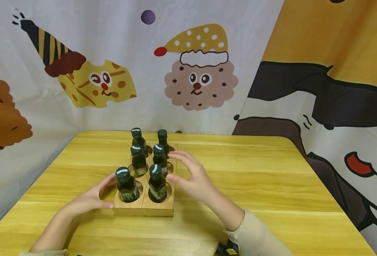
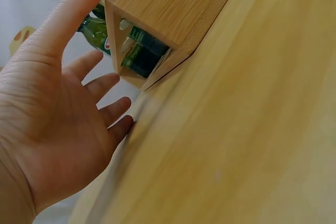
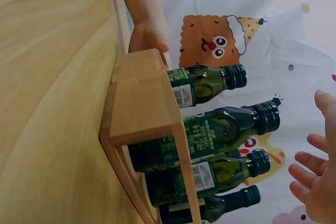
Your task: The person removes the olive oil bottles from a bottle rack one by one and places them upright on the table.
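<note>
A wooden rack [image 1: 157,209] stands on the yellow wooden table [image 1: 255,170] and holds several small dark green bottles [image 1: 126,183] in two rows. My left hand [image 1: 109,191] lies open beside the rack's front-left corner; I cannot tell whether it touches the wood. My right hand [image 1: 183,169] hovers open just right of the rack with its fingers spread, holding nothing. In the left wrist view the open palm [image 2: 63,108] faces the rack [image 2: 168,3]. The right wrist view shows the rack [image 3: 142,98], the bottles [image 3: 220,129] and the right fingers [image 3: 315,182] apart from them.
A cloth backdrop [image 1: 194,78] printed with cartoon cookies hangs close behind and to the right of the table. The table's far edge runs just behind the rack. Bare tabletop [image 1: 79,231] lies in front of the rack and on both sides of it.
</note>
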The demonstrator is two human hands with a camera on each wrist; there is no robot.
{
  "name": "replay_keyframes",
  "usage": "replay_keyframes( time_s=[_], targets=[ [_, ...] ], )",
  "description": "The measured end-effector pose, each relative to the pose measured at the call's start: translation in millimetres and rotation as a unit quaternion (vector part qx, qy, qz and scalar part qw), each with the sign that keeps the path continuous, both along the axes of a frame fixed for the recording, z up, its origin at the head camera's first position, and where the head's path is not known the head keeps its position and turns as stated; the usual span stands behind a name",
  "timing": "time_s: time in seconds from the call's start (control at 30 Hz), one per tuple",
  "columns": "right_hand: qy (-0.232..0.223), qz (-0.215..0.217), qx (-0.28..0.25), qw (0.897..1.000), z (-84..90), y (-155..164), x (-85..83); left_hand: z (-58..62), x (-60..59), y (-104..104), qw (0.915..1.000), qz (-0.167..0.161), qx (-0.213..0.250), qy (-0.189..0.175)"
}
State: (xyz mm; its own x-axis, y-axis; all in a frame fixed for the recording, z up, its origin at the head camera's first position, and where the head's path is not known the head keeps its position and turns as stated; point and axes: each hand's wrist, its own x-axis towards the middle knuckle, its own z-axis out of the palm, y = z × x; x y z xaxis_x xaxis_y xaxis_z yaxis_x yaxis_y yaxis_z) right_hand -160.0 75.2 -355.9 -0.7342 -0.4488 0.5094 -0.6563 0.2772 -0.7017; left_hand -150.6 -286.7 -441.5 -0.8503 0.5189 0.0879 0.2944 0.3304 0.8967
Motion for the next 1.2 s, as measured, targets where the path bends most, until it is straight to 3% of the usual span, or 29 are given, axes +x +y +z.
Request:
replay_keyframes(
  time_s=[0.27,0.8,1.2],
  targets=[
    [-0.01,0.027,-0.019,0.999,-9.7,-13.0,-6.4,1.3,3.2,4.2,0.9998,0.005,-0.019,-0.009],
    [-0.082,0.013,-0.044,0.996,-24.0,-34.5,-9.2,-2.3,2.4,2.8,0.9993,-0.006,0.005,-0.037],
    [-0.077,0.0,-0.075,0.994,-30.0,-41.7,-8.9,-1.8,2.8,4.2,0.9995,-0.01,0.008,-0.03]
  ],
)
